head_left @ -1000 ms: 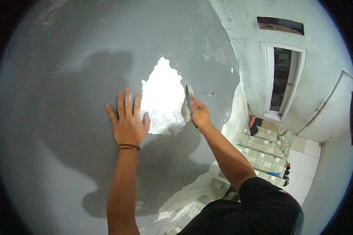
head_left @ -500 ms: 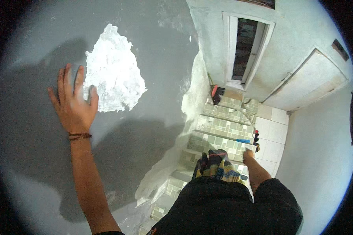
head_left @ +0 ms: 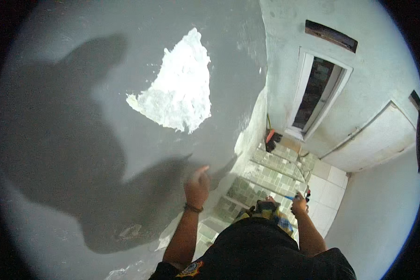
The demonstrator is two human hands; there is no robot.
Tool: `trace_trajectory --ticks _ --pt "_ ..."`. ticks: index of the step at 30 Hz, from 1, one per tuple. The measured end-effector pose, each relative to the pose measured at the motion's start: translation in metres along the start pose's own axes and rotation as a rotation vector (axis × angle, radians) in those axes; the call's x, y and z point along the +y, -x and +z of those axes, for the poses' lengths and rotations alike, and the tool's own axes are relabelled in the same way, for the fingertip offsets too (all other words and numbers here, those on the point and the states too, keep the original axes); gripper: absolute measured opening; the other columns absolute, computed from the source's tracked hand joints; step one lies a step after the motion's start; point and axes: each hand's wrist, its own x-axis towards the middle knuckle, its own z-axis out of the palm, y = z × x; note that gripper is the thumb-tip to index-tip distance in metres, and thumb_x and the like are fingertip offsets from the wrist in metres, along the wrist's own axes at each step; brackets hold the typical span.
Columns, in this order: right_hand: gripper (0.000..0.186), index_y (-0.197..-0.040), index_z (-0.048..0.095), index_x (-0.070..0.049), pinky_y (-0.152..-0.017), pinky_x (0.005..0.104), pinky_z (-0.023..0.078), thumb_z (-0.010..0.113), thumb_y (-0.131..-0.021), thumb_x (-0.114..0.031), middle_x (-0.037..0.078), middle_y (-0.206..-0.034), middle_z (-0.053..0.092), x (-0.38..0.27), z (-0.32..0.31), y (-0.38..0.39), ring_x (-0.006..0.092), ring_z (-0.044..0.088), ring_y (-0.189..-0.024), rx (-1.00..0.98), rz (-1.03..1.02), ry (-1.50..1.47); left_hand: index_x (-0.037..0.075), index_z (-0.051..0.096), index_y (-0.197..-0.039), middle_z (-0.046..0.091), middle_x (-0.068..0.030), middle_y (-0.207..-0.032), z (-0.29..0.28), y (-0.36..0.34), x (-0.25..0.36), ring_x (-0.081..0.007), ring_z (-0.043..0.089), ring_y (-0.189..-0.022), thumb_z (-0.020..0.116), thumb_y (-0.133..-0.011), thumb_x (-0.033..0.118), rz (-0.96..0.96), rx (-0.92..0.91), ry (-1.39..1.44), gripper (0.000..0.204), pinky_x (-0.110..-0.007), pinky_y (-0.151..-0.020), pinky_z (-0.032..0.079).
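Observation:
My left hand (head_left: 197, 189) is off the white patch and low in front of the grey wall (head_left: 228, 60), with its index finger stretched out and the other fingers partly hidden. Nothing shows in it. A dark bracelet (head_left: 193, 208) circles that wrist. Above it is the rough patch of white filler (head_left: 182, 88) on the wall, its edges ragged. Over the stairs, my right hand (head_left: 300, 206) is closed around a small tool with a blue part (head_left: 289, 198); most of the tool is hidden. Small black and red items (head_left: 308, 192) appear just beyond this hand.
Green tiled stairs (head_left: 270, 168) descend in front of me to a white tiled floor (head_left: 329, 186). A broom with a red and black head (head_left: 271, 139) leans at the wall's corner. Ahead are a narrow framed window (head_left: 315, 93) and a pale door (head_left: 373, 142).
My left hand has left the wall beside the white patch and moved down and right. The view has shifted, so the patch sits farther right. My right hand still grips the blue tool.

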Motion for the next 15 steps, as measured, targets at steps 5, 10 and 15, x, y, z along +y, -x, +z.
trace_trajectory --ticks 5,10,15 --pt "0.057 -0.143 0.047 -0.005 -0.097 0.0362 0.048 0.062 -0.088 -0.012 0.023 -0.123 0.065 -0.121 0.030 0.036 0.0285 0.063 -0.115 -0.393 -0.663 0.144 0.005 0.060 -0.127 0.066 -0.0174 -0.119 0.029 -0.008 -0.011 -0.0315 0.066 -0.105 0.058 -0.090 0.010 0.575 0.316 -0.292 0.038 -0.040 -0.098 0.049" --pt "0.064 -0.148 0.042 -0.012 -0.094 0.0415 0.050 0.062 -0.087 -0.019 0.023 -0.122 0.065 -0.165 0.036 0.010 0.0362 0.065 -0.109 -0.488 -0.692 0.207 0.003 0.059 -0.126 0.066 -0.0176 -0.118 0.100 -0.066 -0.050 -0.0334 0.064 -0.108 0.061 -0.092 0.016 0.561 0.236 -0.097 0.037 -0.042 -0.098 0.050" --pt "0.059 -0.150 0.040 -0.010 -0.068 0.0319 0.052 0.057 -0.093 -0.011 0.014 -0.103 0.068 -0.176 0.056 -0.034 0.0148 0.060 -0.068 -0.550 -0.643 0.117 0.004 0.059 -0.128 0.066 -0.0130 -0.122 0.205 -0.103 -0.070 -0.0253 0.065 -0.109 0.055 -0.099 0.019 0.631 0.108 -0.403 0.033 -0.040 -0.095 0.052"
